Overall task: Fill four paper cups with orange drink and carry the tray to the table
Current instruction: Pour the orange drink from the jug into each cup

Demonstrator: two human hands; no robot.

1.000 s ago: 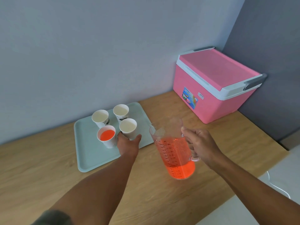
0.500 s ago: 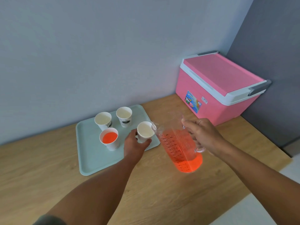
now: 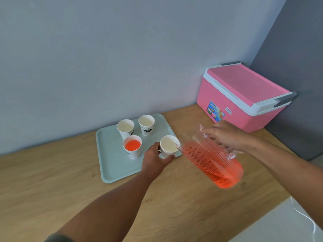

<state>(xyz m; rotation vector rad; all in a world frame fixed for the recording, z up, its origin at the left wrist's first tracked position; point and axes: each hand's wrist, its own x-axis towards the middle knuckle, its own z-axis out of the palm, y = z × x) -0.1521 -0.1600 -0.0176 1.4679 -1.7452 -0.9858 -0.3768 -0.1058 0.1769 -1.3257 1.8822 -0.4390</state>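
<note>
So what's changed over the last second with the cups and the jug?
The left hand has slid the cup it holds to the right edge of the tray. The right hand has tipped the jug so its spout now meets that cup's rim; no drink in it yet. The filled cup and two empty cups stayed put.

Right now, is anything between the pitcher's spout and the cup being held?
Nothing visible. The right hand tilts the pitcher, its spout at the rim of the empty cup that the left hand grips at the tray edge.
</note>
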